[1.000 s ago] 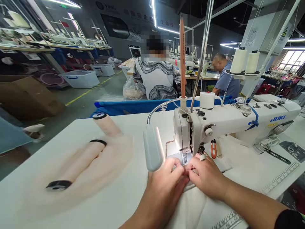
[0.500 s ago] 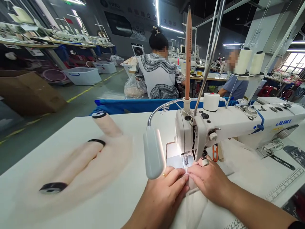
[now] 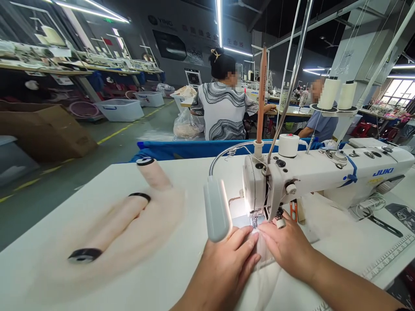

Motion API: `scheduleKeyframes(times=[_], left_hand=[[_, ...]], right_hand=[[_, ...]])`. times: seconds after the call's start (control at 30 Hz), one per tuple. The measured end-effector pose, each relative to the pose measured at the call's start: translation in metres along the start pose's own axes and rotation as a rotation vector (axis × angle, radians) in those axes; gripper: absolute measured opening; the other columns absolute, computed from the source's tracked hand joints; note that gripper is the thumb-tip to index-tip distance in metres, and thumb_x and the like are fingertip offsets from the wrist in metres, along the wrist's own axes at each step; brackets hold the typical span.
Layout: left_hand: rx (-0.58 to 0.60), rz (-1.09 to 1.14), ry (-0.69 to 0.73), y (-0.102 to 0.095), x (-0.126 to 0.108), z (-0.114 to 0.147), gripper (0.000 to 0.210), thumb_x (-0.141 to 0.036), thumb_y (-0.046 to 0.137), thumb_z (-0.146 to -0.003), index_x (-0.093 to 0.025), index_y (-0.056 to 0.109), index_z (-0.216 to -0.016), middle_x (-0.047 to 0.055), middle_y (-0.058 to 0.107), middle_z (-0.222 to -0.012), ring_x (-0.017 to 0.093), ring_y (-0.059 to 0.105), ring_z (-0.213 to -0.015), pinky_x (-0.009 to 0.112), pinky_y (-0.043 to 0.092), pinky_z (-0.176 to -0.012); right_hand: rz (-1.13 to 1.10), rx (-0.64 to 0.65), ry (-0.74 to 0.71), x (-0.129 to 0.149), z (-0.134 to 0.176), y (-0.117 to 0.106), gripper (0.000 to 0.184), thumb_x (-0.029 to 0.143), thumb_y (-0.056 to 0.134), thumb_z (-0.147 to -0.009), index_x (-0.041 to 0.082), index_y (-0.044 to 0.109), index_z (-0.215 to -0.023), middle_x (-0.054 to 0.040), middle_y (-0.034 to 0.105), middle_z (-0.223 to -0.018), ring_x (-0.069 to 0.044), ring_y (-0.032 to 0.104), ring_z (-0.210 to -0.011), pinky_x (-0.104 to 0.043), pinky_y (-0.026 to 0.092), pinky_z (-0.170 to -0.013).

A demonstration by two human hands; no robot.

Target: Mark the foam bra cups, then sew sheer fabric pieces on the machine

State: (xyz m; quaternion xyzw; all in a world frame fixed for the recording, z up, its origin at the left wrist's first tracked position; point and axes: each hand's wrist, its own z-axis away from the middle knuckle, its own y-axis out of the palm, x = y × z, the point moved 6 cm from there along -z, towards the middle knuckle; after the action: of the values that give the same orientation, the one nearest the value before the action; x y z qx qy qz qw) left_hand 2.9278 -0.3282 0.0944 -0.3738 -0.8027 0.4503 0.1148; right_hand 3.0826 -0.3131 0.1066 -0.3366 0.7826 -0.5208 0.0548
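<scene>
A white sewing machine (image 3: 324, 172) stands in front of me, its presser foot (image 3: 254, 221) lit from beside. Sheer whitish fabric (image 3: 267, 283) lies under my fingers and runs down toward me. My left hand (image 3: 228, 261) pinches the fabric just in front of the foot, fingers bent and close together. Opposite it, my right hand (image 3: 288, 250) grips the fabric's other side, thumb and fingertips closed near the needle. Both sets of fingertips almost meet. The needle tip is too small to make out.
A grey lamp (image 3: 216, 211) hangs left of the needle area. Orange thread snips (image 3: 293, 211) lie behind my right hand. Beige rolls with black ends (image 3: 113, 224) and blurred sheer material rest on the left tabletop. A ruler (image 3: 389, 257) is at right. Two people sit beyond the table.
The view has tilted a little, so the machine and table appear lower and further right. Both hands have edged closer to the presser foot with the fabric.
</scene>
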Motion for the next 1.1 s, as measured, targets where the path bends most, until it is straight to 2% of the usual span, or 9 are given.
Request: scheduleKeyframes(times=[0.17, 0.53, 0.67, 0.77, 0.83, 0.9, 0.93, 1.0, 1.1], left_hand=[[0.022, -0.002, -0.025, 0.008, 0.003, 0.003, 0.031, -0.025, 0.048, -0.105, -0.024, 0.074, -0.121, 0.01, 0.079, -0.124, 0.032, 0.074, -0.103, 0.046, 0.051, -0.08], [0.002, -0.005, -0.023, 0.011, 0.004, 0.005, 0.03, -0.024, 0.053, -0.102, -0.025, 0.072, -0.125, 0.01, 0.079, -0.126, 0.033, 0.072, -0.105, 0.045, 0.047, -0.082], [0.03, -0.016, -0.024, -0.001, 0.003, 0.003, 0.032, -0.024, 0.055, -0.1, -0.025, 0.07, -0.128, 0.011, 0.078, -0.129, 0.034, 0.072, -0.11, 0.046, 0.046, -0.083], [0.154, 0.027, -0.051, -0.016, -0.002, 0.006, 0.044, -0.039, 0.075, -0.089, -0.029, 0.067, -0.131, 0.011, 0.075, -0.134, 0.037, 0.069, -0.118, 0.049, 0.047, -0.092], [0.238, 0.084, -0.06, -0.023, -0.006, 0.011, 0.066, -0.049, 0.088, -0.071, -0.03, 0.066, -0.131, 0.012, 0.071, -0.139, 0.04, 0.065, -0.123, 0.052, 0.047, -0.099], [0.261, 0.166, -0.045, -0.026, -0.011, 0.015, 0.058, -0.043, 0.085, -0.07, -0.03, 0.068, -0.124, 0.011, 0.068, -0.142, 0.041, 0.061, -0.129, 0.053, 0.047, -0.104], [0.246, 0.212, -0.05, -0.026, -0.011, 0.014, 0.04, -0.037, 0.077, -0.078, -0.029, 0.068, -0.116, 0.01, 0.07, -0.138, 0.038, 0.063, -0.127, 0.05, 0.048, -0.102], [0.213, 0.294, -0.118, -0.022, -0.007, 0.01, 0.01, -0.023, 0.056, -0.09, -0.026, 0.064, -0.094, 0.007, 0.075, -0.114, 0.028, 0.07, -0.105, 0.041, 0.053, -0.088], [0.221, 0.38, -0.306, -0.01, 0.006, -0.003, 0.02, -0.019, 0.039, -0.094, -0.026, 0.042, -0.077, 0.001, 0.062, -0.077, 0.021, 0.059, -0.068, 0.033, 0.047, -0.062]], right_hand=[[0.007, 0.013, 0.024, -0.003, 0.001, 0.002, 0.025, 0.002, 0.057, -0.088, 0.022, 0.071, -0.094, -0.005, 0.064, -0.085, -0.025, 0.053, -0.087, -0.033, 0.042, -0.072], [0.027, 0.025, 0.03, -0.004, 0.0, 0.005, 0.023, 0.004, 0.062, -0.091, 0.023, 0.072, -0.099, -0.007, 0.069, -0.093, -0.027, 0.057, -0.09, -0.034, 0.046, -0.074], [-0.005, 0.073, 0.033, -0.005, 0.001, -0.002, 0.019, 0.006, 0.062, -0.095, 0.021, 0.072, -0.099, -0.0102, 0.072, -0.104, -0.029, 0.06, -0.097, -0.038, 0.051, -0.081], [-0.131, 0.163, -0.006, -0.005, 0.005, -0.016, 0.013, 0.014, 0.072, -0.096, 0.023, 0.073, -0.106, -0.0086, 0.075, -0.108, -0.029, 0.062, -0.104, -0.041, 0.054, -0.089], [-0.233, 0.247, -0.054, -0.003, 0.009, -0.025, 0.034, 0.027, 0.088, -0.088, 0.025, 0.072, -0.119, -0.008, 0.074, -0.117, -0.031, 0.063, -0.112, -0.042, 0.055, -0.096], [-0.283, 0.316, -0.097, -0.001, 0.012, -0.029, 0.05, 0.034, 0.097, -0.078, 0.027, 0.072, -0.121, -0.0072, 0.072, -0.128, -0.032, 0.061, -0.12, -0.043, 0.054, -0.102], [-0.29, 0.333, -0.117, 0.0, 0.013, -0.03, 0.043, 0.032, 0.097, -0.079, 0.028, 0.073, -0.115, -0.0059, 0.072, -0.132, -0.032, 0.061, -0.122, -0.043, 0.053, -0.103], [-0.303, 0.328, -0.159, 0.002, 0.011, -0.028, 0.017, 0.022, 0.086, -0.091, 0.026, 0.072, -0.098, -0.003, 0.074, -0.13, -0.028, 0.063, -0.118, -0.042, 0.051, -0.104], [-0.365, 0.236, -0.189, 0.003, 0.006, -0.023, 0.013, 0.014, 0.065, -0.102, 0.024, 0.067, -0.094, -0.003, 0.077, -0.11, -0.023, 0.067, -0.103, -0.039, 0.051, -0.097]])
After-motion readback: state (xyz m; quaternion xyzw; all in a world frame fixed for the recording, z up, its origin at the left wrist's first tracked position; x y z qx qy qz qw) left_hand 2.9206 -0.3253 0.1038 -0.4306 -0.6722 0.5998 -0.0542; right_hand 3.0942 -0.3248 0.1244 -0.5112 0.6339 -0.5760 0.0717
